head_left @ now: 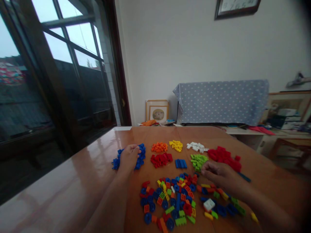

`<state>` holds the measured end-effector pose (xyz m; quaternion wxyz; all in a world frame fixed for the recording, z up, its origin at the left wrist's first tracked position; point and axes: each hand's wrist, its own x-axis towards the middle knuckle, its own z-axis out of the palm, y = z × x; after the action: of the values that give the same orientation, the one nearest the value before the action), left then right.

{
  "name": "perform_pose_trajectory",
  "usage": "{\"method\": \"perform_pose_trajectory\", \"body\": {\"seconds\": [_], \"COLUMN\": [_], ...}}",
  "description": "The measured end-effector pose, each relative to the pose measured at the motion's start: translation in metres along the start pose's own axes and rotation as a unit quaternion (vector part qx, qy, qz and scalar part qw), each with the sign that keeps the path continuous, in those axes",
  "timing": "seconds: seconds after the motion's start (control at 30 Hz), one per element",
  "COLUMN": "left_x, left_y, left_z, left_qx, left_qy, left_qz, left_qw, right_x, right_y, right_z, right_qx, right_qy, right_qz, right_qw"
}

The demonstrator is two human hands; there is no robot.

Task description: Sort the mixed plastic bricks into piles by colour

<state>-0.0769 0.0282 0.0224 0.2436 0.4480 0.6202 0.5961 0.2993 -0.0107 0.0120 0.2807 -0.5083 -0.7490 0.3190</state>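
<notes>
My left hand (130,156) is over the pile of blue pieces (141,157) at the left, its fingers curled together; what they hold, if anything, is hidden. My right hand (215,171) is at the near right edge of the light green pile (198,161), fingers bent inward, and nothing can be made out between them. Nearer the camera lies a large mixed heap of coloured pieces (169,200), spreading right beneath my right forearm, with a white block (209,204) among them.
Across the wooden table (97,181) lie orange pieces (159,147), yellow pieces (176,145), white pieces (196,147), red pieces (161,160), a larger red pile (224,157) and blue flat pieces (181,163). A dotted cloth (221,102) hangs behind.
</notes>
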Motion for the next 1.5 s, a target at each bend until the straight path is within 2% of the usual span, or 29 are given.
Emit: {"method": "perform_pose_trajectory", "body": {"seconds": [0.2,0.37,0.47,0.67,0.77,0.87,1.0,1.17,1.33,1.43,1.5], "left_x": [-0.015,-0.037,-0.051,-0.072,-0.082,-0.093,-0.108,-0.119,-0.122,-0.115,-0.103], "left_y": [0.007,0.015,0.018,0.023,0.026,0.028,0.031,0.039,0.045,0.043,0.038], "left_z": [0.018,0.033,0.041,0.047,0.049,0.053,0.058,0.058,0.057,0.058,0.056], "left_qx": [0.049,0.06,0.051,0.062,0.067,0.069,0.08,0.086,0.085,0.083,0.064], "left_qy": [-0.103,-0.178,-0.233,-0.304,-0.336,-0.368,-0.411,-0.446,-0.451,-0.433,-0.393], "left_qz": [0.067,0.14,0.148,0.178,0.18,0.178,0.188,0.222,0.256,0.232,0.196], "left_qw": [0.991,0.972,0.96,0.934,0.922,0.91,0.888,0.863,0.851,0.867,0.896], "right_x": [-0.009,-0.013,-0.012,-0.01,-0.01,-0.009,-0.006,-0.003,-0.001,0.0,0.0], "right_y": [0.0,0.002,0.003,0.005,0.004,-0.001,-0.013,-0.028,-0.028,-0.023,-0.023], "right_z": [-0.005,0.004,0.01,0.014,0.016,0.025,0.043,0.055,0.061,0.061,0.058], "right_qx": [-0.07,-0.116,-0.135,-0.144,-0.085,0.053,0.228,0.247,0.243,0.28,0.293], "right_qy": [-0.083,-0.056,-0.061,-0.072,-0.061,-0.054,-0.075,-0.1,-0.105,-0.092,-0.069], "right_qz": [0.027,0.026,0.021,0.011,0.015,0.031,0.054,0.058,0.05,0.045,0.058], "right_qw": [0.994,0.991,0.989,0.987,0.994,0.997,0.969,0.962,0.963,0.955,0.952]}}
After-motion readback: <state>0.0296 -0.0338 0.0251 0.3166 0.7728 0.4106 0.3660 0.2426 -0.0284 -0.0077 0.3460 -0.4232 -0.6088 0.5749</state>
